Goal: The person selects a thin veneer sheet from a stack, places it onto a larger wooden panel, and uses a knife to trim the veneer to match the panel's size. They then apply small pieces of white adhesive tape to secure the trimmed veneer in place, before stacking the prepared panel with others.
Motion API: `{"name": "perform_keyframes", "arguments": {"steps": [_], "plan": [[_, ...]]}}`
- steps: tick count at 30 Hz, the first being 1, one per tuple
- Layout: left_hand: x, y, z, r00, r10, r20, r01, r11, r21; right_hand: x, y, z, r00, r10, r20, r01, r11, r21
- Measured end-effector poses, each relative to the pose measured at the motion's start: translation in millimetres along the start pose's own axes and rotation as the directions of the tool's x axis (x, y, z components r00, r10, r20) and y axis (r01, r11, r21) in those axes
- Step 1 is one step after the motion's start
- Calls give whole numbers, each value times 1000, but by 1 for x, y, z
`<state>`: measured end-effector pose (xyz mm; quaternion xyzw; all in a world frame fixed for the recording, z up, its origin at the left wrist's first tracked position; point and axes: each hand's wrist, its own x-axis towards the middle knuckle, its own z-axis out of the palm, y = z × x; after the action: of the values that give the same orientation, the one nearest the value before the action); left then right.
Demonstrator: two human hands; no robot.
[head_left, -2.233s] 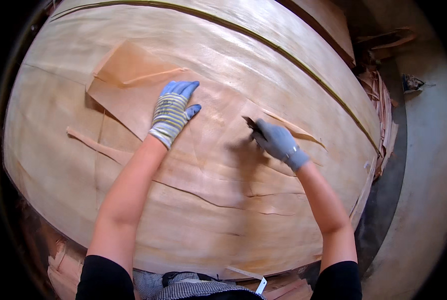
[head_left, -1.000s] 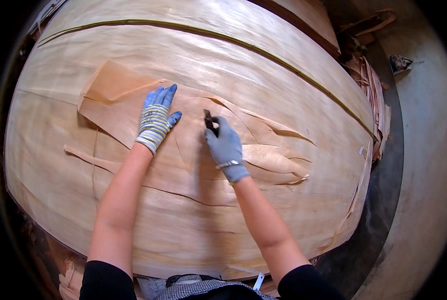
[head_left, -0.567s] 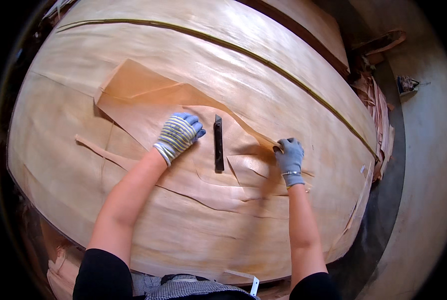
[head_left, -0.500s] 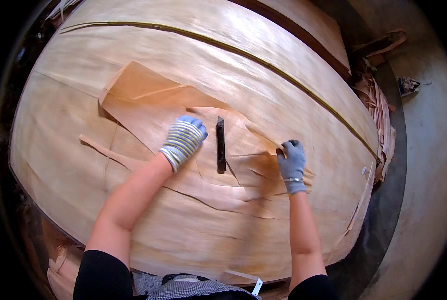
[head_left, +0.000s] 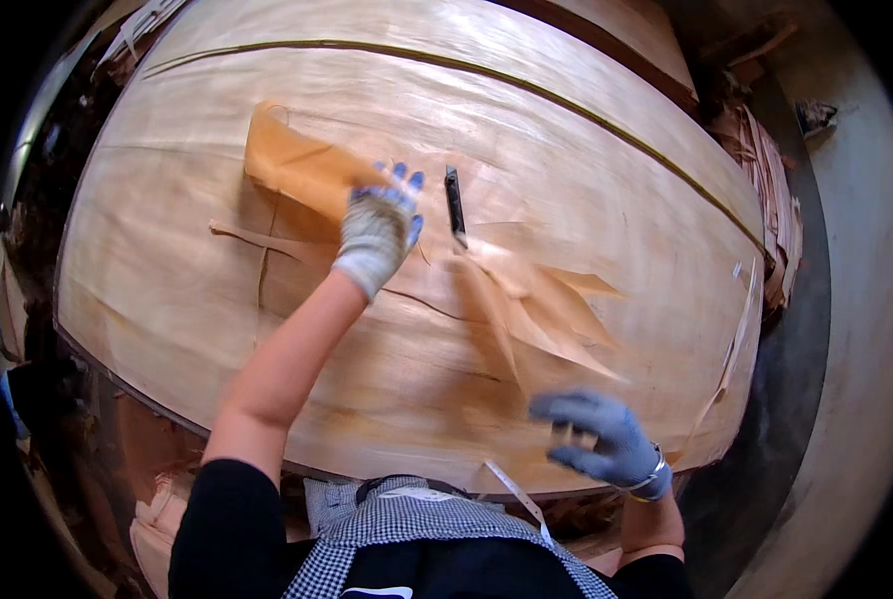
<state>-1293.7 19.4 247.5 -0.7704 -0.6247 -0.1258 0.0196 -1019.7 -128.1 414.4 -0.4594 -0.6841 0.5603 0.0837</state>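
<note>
Veneer (head_left: pixel 302 168), 1 knife (head_left: pixel 454 205) by finger-spread left hand (head_left: pixel 379 232), hold unclear; right hand (head_left: pixel 614 439) gaping, empty.

The left hand (head_left: pixel 379 232) is blurred, and whether the orange sheet (head_left: pixel 302 168) is held by it cannot be told. Part of that sheet is hidden behind the hand. The right hand (head_left: pixel 606 439) and the loose strips (head_left: pixel 538 307) are blurred too. The big pale wood sheet (head_left: pixel 162 290) is cut off at the top. The dark thing (head_left: pixel 816 118) on the floor (head_left: pixel 871 250) is too small to be named.
</note>
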Motion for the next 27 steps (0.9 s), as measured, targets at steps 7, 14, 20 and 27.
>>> {"name": "perform_keyframes", "arguments": {"steps": [7, 14, 20, 27], "plan": [[-204, 7, -50, 990, 59, -126, -87, 970, -227, -50, 33, 33, 810, -69, 582, -152, 934, 322], [-395, -44, -30, 475, 274, 836, 697, 463, -547, -62, 33, 34, 773, -167, 612, -92, 925, 368], [-332, -82, -122, 12, 17, 1000, 409, 912, -20, -82, 21, 4, 890, -46, 454, 13, 997, 76], [-171, -35, -153, 664, 397, 634, 660, 87, -746, -65, 88, -2, 838, -291, -461, 514, 136, 847]]}}
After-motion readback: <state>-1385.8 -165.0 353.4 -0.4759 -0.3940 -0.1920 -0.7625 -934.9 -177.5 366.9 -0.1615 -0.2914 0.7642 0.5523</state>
